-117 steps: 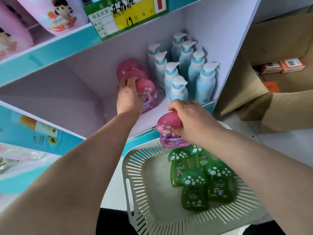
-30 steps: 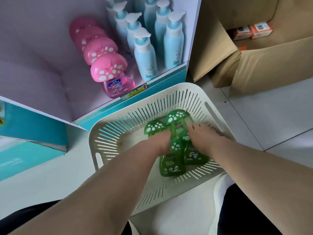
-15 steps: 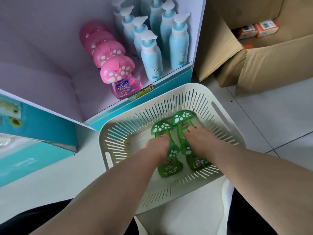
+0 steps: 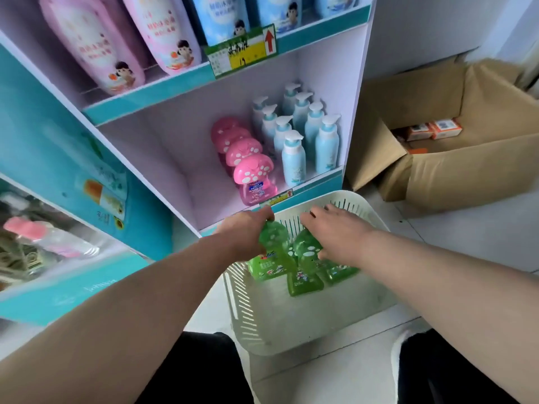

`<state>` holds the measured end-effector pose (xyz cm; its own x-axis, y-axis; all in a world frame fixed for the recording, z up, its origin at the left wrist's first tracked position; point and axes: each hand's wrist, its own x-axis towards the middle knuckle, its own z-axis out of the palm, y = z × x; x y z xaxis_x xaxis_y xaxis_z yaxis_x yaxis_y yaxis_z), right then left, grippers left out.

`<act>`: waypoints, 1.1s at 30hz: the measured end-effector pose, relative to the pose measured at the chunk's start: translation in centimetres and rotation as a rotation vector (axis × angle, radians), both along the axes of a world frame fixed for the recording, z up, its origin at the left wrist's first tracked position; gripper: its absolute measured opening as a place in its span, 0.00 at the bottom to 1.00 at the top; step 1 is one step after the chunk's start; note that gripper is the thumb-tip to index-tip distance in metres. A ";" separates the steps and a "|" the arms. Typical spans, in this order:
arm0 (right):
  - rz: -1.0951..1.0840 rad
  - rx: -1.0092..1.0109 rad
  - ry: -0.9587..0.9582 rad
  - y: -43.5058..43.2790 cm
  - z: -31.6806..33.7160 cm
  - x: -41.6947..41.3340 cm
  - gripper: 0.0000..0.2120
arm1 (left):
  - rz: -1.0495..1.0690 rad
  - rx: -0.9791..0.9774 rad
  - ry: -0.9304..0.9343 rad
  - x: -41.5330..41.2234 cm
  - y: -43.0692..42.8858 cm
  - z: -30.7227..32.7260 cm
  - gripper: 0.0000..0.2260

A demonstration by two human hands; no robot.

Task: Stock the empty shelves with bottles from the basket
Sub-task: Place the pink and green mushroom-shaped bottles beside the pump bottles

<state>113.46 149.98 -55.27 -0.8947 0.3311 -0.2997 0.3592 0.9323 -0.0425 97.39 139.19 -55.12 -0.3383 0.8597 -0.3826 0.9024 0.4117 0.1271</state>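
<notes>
Step in hand: green bottles being lifted from the basket (image 4: 262,316) for the shelf (image 4: 163,158), by my judgement.
Left grip (image 4: 248,233): clamped round the mushroom cap of a green bottle (image 4: 269,259); its body hangs tilted over the basket's far left corner.
Right grip (image 4: 338,233): laid over the cap of a second bottle (image 4: 304,282), fingers reaching forward. I cannot tell whether it has closed.
Third bottle (image 4: 341,269): just right of the second, partly under the right wrist. Held or lying, I cannot tell.
Basket: white, slotted, on the floor just in front of the shelf.
Shelf: bare at left; pink bottles (image 4: 253,173) in one file mid-shelf, blue pump bottles (image 4: 294,158) at right.
Recommended handling: take each bottle under its cap so the body does not swing, and clear the basket rim and the shelf lip. Set it left of the pink file, far end first, without knocking the near pink bottle.
Appearance: translucent green, white-spotted cap, wide flat body, printed label. Probably slippery.
</notes>
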 end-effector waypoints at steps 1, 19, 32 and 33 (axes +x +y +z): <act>0.004 0.005 0.028 -0.4 1.3 -0.2 0.25 | 0.014 0.032 0.010 -0.4 -0.4 1.3 0.28; 0.098 -0.042 0.254 -0.7 3.2 -7.0 0.23 | 0.361 0.175 0.418 -8.9 2.5 1.9 0.21; 0.036 -0.079 0.236 1.9 1.3 -8.6 0.25 | 0.403 0.234 0.361 -12.8 5.1 -2.0 0.28; 0.038 -0.082 0.239 1.8 1.4 -8.7 0.26 | 0.396 0.254 0.361 -12.9 5.0 -1.9 0.29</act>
<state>104.80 151.81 -53.90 -0.9546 0.2797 -0.1022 0.2951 0.9347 -0.1980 84.50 144.22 -57.05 -0.7223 0.6914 0.0180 0.6911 0.7225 -0.0207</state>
